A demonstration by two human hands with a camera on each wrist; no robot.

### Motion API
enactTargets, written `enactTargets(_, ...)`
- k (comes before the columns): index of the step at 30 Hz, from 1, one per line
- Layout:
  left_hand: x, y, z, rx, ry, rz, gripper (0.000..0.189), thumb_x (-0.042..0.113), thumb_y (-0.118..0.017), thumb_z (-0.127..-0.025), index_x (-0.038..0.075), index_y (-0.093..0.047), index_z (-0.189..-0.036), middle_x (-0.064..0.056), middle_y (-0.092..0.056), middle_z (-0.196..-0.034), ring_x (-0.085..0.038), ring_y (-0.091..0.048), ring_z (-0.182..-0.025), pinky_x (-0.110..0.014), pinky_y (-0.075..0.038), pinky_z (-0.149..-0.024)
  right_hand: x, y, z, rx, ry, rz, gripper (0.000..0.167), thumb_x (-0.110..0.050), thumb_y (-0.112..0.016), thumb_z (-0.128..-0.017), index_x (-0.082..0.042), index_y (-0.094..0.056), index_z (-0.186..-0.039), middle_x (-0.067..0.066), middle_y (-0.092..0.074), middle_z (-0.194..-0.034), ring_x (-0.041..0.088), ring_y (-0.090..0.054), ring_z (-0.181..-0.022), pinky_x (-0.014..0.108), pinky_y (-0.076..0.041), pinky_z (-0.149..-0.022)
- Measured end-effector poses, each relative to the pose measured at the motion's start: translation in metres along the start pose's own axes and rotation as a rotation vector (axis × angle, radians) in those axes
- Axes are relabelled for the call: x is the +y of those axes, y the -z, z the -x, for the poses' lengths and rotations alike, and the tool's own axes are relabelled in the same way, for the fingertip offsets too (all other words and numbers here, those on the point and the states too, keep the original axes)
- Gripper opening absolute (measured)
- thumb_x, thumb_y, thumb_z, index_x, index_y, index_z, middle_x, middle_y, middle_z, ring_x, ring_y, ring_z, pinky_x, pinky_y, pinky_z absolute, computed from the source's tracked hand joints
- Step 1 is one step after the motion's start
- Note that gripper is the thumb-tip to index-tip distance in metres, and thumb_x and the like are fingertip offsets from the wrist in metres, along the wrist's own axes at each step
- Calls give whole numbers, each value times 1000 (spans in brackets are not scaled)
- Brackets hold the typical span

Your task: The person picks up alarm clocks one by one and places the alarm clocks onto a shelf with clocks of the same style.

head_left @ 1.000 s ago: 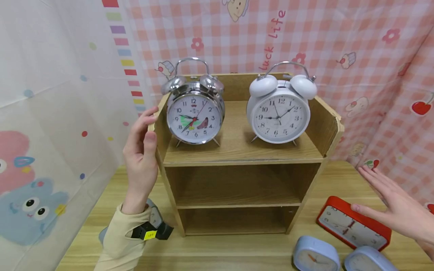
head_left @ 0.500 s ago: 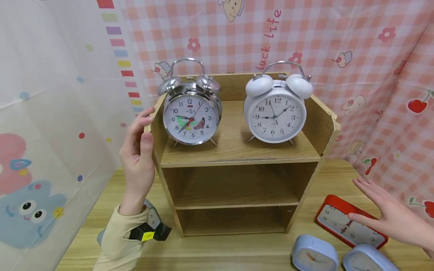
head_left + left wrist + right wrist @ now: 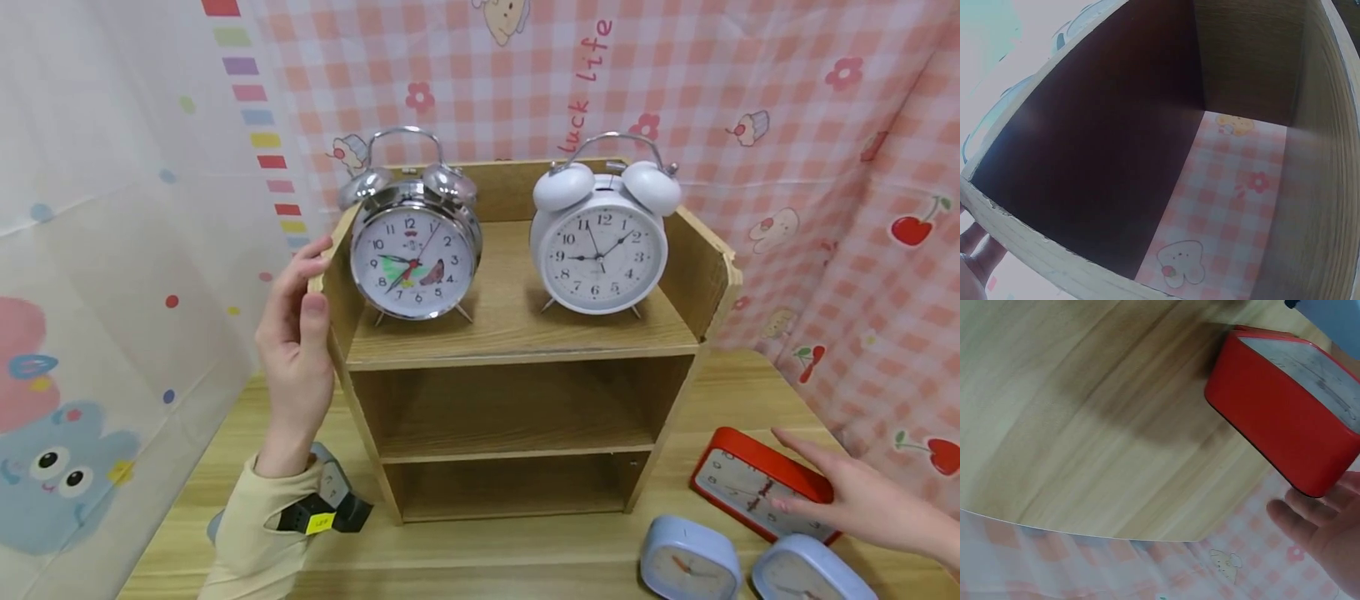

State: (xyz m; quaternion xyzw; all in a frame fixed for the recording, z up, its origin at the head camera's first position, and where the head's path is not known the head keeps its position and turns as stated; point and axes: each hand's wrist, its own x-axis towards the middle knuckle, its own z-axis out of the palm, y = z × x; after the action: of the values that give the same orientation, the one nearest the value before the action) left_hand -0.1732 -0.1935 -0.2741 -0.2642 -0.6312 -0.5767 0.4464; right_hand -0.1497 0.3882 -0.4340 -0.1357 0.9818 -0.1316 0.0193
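A wooden shelf unit [image 3: 517, 353] stands upright in the middle of the table. My left hand [image 3: 296, 367] rests against its left side panel, fingertips at the sloping top edge and thumb by the front edge. In the left wrist view that panel hides most of the fingers. On the top level stand a silver twin-bell alarm clock [image 3: 367, 275] and a white twin-bell alarm clock [image 3: 652, 292]. At the right, my right hand [image 3: 862, 500] spreads around a red alarm clock [image 3: 1272, 412], thumb before its face and straight fingers behind. Whether they touch it, I cannot tell.
Two light-blue alarm clocks [image 3: 690, 554] stand before the red one at the table's front right. Partly behind my left wrist is a grey-blue clock [image 3: 333, 479]. Checked cloth [image 3: 465, 92] hangs behind the shelf and on the right; a white printed curtain [image 3: 150, 250] hangs left.
My right hand has come down and forward around the red clock. The left hand stays at the shelf's side panel. The whole head view has shifted slightly.
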Motion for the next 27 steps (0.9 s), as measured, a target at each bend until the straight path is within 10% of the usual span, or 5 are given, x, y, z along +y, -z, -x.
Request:
enactTargets(7, 0, -1, 0, -5, 4, -3, 44, 35, -58, -109, -2, -63, -132, 4, -65, -146, -19, -53, -146, -32, -38, -127, 6, -5, -2, -49, 2, -37, 91, -39, -86, -86, 12, -43, -149, 0, -73, -99, -9, -52, -74, 21, -50, -64)
enactTargets(15, 0, -1, -3, 14, -8, 31, 39, 40, -60, -107, 9, -67, -130, 5, -65, -145, -19, -53, -145, -32, -38, -127, 4, -6, -7, -65, -19, -89, 74, -33, -86, -87, 11, -53, -137, 0, -74, -97, -8, -55, -72, 21, -51, -62)
enactTargets(27, 3, 3, 0, -17, -2, -29, 48, 37, -57, -109, -6, -61, -131, 6, -65, -146, -18, -54, -146, -32, -38, -127, -2, -1, -9, -9, -27, -61, 71, -33, -85, -88, 13, -57, -134, -1, -73, -93, -7, -50, -67, 21, -46, -58)
